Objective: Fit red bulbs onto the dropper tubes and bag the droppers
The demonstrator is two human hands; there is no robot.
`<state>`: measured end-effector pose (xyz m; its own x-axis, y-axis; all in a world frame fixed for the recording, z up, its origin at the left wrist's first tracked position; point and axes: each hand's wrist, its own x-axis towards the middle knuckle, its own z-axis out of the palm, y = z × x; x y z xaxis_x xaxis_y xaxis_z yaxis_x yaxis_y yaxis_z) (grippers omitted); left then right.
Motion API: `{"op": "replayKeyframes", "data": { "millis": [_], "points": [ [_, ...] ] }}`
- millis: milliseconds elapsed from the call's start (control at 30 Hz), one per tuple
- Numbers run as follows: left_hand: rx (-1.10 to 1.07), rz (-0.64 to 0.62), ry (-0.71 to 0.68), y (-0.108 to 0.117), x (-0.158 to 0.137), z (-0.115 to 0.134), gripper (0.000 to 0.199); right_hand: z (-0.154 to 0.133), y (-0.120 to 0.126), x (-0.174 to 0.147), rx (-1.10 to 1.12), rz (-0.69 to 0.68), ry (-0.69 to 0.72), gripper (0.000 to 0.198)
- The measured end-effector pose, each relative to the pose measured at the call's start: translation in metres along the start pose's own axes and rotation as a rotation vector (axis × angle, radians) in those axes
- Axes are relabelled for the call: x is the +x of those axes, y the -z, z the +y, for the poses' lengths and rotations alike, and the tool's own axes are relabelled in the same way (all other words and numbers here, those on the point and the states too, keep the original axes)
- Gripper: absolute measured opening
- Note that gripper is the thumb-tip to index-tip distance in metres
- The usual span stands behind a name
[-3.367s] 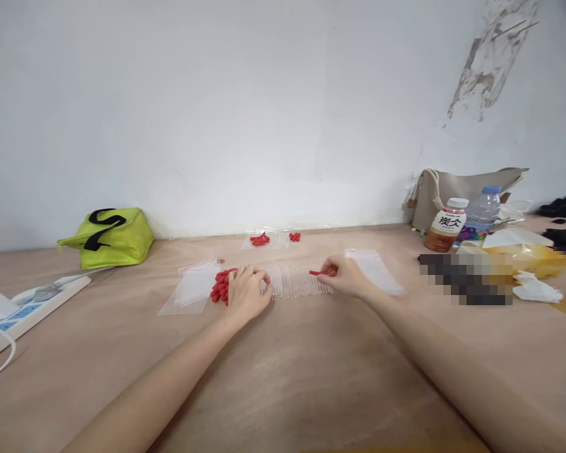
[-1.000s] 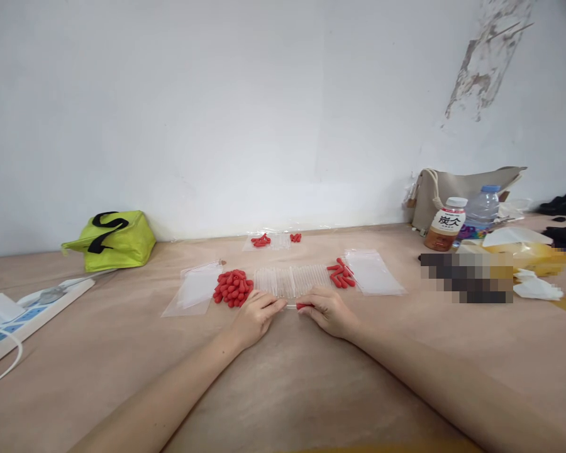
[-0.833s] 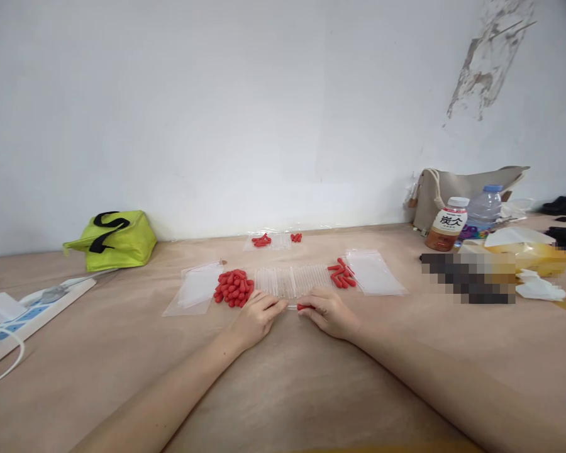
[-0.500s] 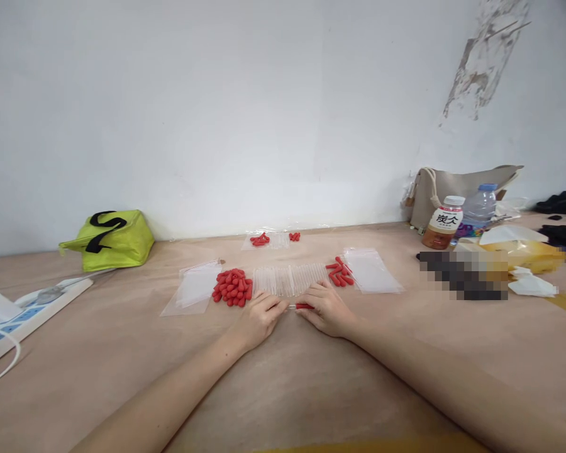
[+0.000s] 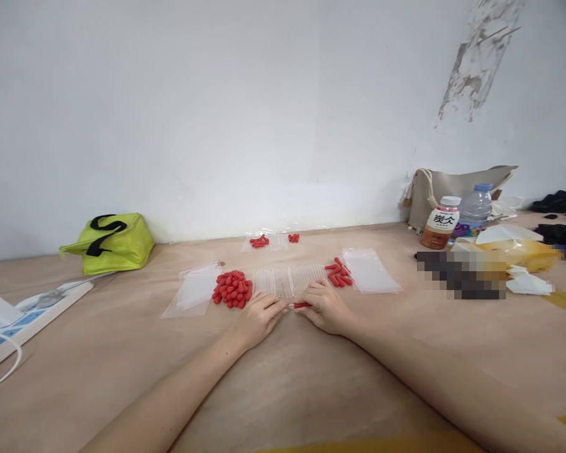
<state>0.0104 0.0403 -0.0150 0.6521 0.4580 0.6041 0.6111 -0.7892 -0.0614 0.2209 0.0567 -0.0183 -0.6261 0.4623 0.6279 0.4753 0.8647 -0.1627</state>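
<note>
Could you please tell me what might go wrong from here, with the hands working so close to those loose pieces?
The clear tube in the left hand is thin, so it might bend or slip if pushed askew against the red bulb in the right hand.

The row of tubes lies just beyond the fingers; a knock could scatter it.

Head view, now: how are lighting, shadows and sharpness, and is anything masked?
In the head view: soft, fairly even light on the white wall; faint shadows along the bare forearms; low contrast on the thin clear plastic tubes, edges hard to separate; coarse pixelation over a dark object at right; wide-angle stretching toward the edges.
</note>
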Motion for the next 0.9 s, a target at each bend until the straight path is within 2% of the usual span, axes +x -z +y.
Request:
{"op": "replayKeyframes", "data": {
  "millis": [267, 467, 600, 667, 733, 833, 900],
  "points": [
    [0.120, 0.024, 0.052, 0.012, -0.003, 0.003, 0.014, 0.000, 0.003, -0.003, -0.076, 0.030, 0.054, 0.013],
    [0.119, 0.034, 0.078, 0.013, -0.002, 0.008, 0.016, -0.002, -0.003, -0.004, -0.042, 0.024, 0.082, 0.015],
    [0.113, 0.019, 0.092, 0.014, -0.002, 0.007, 0.017, -0.002, -0.001, -0.002, 0.028, 0.002, 0.044, 0.015],
    [0.103, 0.020, 0.127, 0.014, -0.001, 0.007, 0.018, -0.001, 0.000, 0.001, 0.177, 0.009, -0.056, 0.014],
    [0.082, 0.044, 0.187, 0.013, 0.001, 0.009, 0.020, -0.002, 0.000, 0.006, 0.450, 0.059, -0.256, 0.015],
    [0.036, 0.085, 0.262, 0.012, 0.004, 0.013, 0.025, -0.010, -0.005, 0.013, 0.916, 0.228, -0.582, 0.033],
    [0.006, 0.095, 0.285, 0.011, 0.005, 0.015, 0.027, -0.019, -0.011, 0.017, 1.123, 0.313, -0.685, 0.036]
  ]
}}
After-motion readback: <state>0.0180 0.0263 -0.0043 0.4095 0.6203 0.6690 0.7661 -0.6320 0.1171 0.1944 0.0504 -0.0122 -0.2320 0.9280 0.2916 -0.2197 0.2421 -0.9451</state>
